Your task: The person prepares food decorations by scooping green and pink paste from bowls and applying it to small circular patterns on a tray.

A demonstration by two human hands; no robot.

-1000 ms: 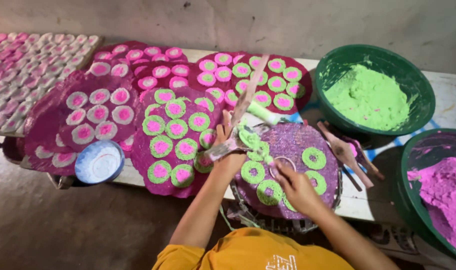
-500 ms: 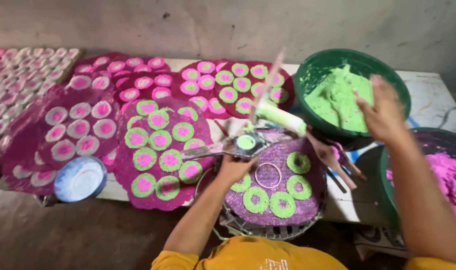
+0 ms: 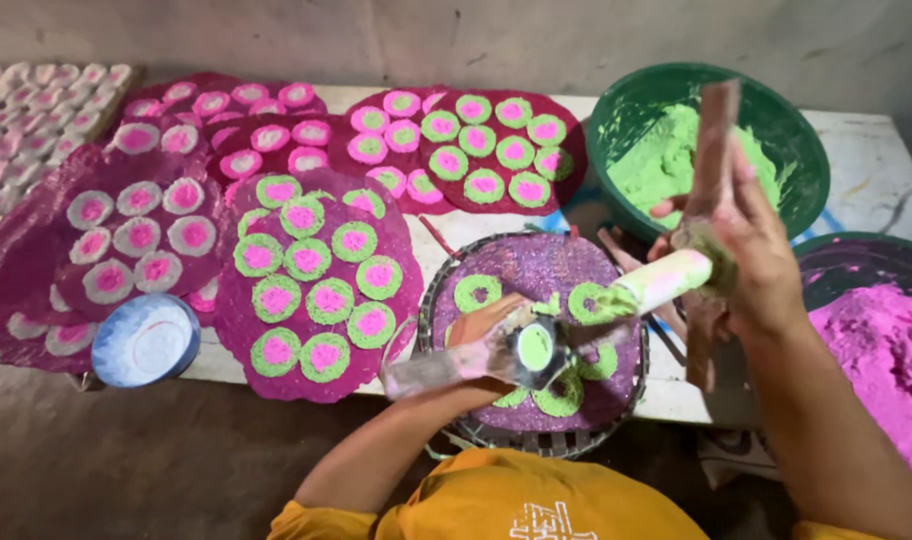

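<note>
My left hand (image 3: pixel 481 328) grips a metal ring mould (image 3: pixel 534 350) filled with green paste. It hovers over a round woven tray (image 3: pixel 536 445) lined with a purple sheet that carries several green rings (image 3: pixel 474 292). A white cylinder (image 3: pixel 666 280) smeared green runs from the mould up to my right hand (image 3: pixel 751 255). That hand is closed around an upright wooden stick (image 3: pixel 714 140), with green paste on its fingers, in front of the green basin (image 3: pixel 616 110) of green powder.
Purple sheets covered with green-and-pink discs (image 3: pixel 316 290) and white-and-pink discs (image 3: pixel 136 240) fill the table's left and back. A blue bowl (image 3: pixel 144 340) sits at the front left edge. A dark basin of pink powder (image 3: pixel 881 345) stands at the right.
My right hand left the tray, reached over the green basin and has come back towards the mould with green paste. The mould has dropped lower over the tray.
</note>
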